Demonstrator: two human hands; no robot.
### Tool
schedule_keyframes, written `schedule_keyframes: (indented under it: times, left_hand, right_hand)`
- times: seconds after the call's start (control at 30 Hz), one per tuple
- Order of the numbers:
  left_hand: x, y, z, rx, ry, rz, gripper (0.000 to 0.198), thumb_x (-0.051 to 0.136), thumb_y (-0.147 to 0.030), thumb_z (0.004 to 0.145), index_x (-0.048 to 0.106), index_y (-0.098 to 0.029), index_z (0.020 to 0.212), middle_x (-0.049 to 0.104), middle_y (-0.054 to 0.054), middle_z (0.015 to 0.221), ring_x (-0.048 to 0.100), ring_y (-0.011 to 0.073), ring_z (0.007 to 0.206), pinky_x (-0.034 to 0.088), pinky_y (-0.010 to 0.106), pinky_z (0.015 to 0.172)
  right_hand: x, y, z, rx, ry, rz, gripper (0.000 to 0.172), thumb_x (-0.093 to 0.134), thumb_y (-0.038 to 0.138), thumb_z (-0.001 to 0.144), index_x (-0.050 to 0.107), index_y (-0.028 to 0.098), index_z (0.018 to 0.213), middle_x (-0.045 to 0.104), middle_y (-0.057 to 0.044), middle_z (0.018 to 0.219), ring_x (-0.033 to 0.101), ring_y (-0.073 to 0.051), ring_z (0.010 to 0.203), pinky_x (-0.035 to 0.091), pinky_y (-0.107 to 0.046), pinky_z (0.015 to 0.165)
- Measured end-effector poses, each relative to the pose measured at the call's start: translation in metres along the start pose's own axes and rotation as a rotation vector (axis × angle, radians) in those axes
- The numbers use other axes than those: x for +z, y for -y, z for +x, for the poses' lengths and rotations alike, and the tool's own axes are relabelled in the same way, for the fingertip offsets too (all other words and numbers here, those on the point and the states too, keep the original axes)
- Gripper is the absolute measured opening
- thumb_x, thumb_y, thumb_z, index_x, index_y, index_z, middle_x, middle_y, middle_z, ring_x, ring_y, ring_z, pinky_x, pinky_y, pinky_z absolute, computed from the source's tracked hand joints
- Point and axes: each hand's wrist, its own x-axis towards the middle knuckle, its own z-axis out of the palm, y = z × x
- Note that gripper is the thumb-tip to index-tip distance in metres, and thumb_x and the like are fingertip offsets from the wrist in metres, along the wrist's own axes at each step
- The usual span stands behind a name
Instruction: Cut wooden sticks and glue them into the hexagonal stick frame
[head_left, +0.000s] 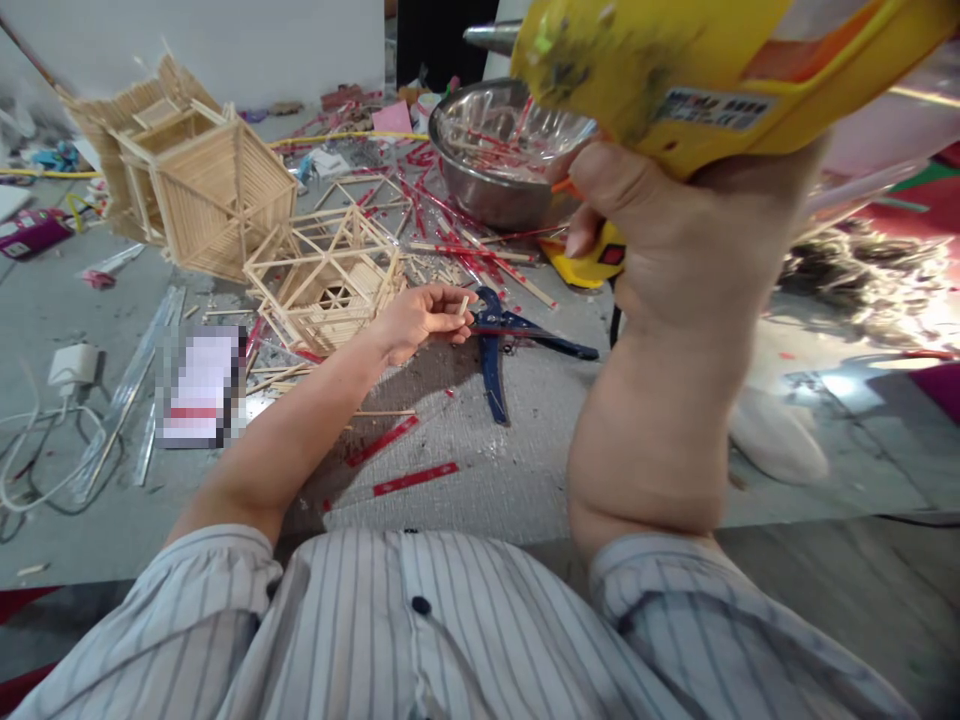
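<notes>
My right hand (675, 250) is raised close to my face, clenched round the handle of a yellow glue gun (712, 70). Its metal nozzle (487, 35) points left, above the steel bowl (480, 190), and my forefinger is curled at the front of the grip, by the orange trigger. My left hand (424, 318) is stretched out low over the grey floor (525, 470), with thumb and fingertips pinching a short wooden stick (463, 305) – the stick stands roughly upright between them, well below the nozzle and apart from it.

Just beside that hand, to its right, a blue cutter (502, 350) lies with its handles spread. To its left sits an open frame of sticks (326, 275), and behind that a larger stick house (202, 170) with closed walls, tilted on its side. The bowl holds scraps of red-and-white strip, and more red strips (405, 480) lie loose on the floor nearer to me. Further left are a phone (199, 385), lying flat, and a white charger (73, 365) with its cable coiled about – both well apart from my hands. My striped shirt (420, 630) fills the bottom of the view
</notes>
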Motion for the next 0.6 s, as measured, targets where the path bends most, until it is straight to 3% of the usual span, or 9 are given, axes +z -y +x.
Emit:
schedule_keyframes:
  times: [0.17, 0.33, 0.43, 0.6]
  left_hand:
    - [0.007, -0.001, -0.004, -0.012, 0.001, 0.144, 0.026, 0.053, 0.006, 0.082, 0.055, -0.008, 0.104, 0.061, -0.003, 0.064, 0.06, 0.0077, 0.052, 0.051, 0.025, 0.06]
    - [0.011, -0.013, -0.033, -0.068, 0.058, 0.368, 0.013, 0.061, 0.0, 0.079, 0.055, -0.011, 0.079, 0.066, -0.001, 0.065, 0.055, 0.0049, 0.044, 0.046, 0.021, 0.05]
    - [0.004, -0.028, -0.061, 0.021, 0.086, 0.394, 0.012, 0.066, -0.006, 0.077, 0.059, -0.012, 0.07, 0.065, -0.001, 0.062, 0.056, 0.004, 0.046, 0.044, 0.017, 0.049]
    - [-0.025, -0.055, -0.088, 0.226, -0.167, 0.281, 0.014, 0.071, -0.016, 0.077, 0.062, -0.012, 0.067, 0.059, -0.002, 0.057, 0.053, 0.0035, 0.046, 0.041, 0.016, 0.046]
  right_hand:
    - [0.0, 0.0, 0.0, 0.011, 0.008, 0.065, 0.011, 0.08, 0.025, 0.069, 0.069, 0.022, 0.07, 0.064, 0.008, 0.066, 0.059, -0.004, 0.049, 0.042, -0.017, 0.036]
    - [0.0, 0.001, -0.002, 0.059, 0.019, 0.07, 0.01, 0.081, 0.022, 0.068, 0.072, 0.025, 0.071, 0.066, 0.009, 0.071, 0.053, -0.001, 0.043, 0.043, -0.017, 0.039]
    - [0.002, 0.001, -0.004, 0.104, 0.024, 0.08, 0.012, 0.082, 0.021, 0.065, 0.072, 0.025, 0.07, 0.067, 0.009, 0.071, 0.051, 0.0, 0.041, 0.042, -0.018, 0.037]
    - [0.01, 0.001, -0.007, 0.237, 0.038, 0.125, 0.018, 0.084, 0.023, 0.06, 0.07, 0.02, 0.07, 0.067, 0.003, 0.068, 0.06, -0.008, 0.051, 0.043, -0.021, 0.037]
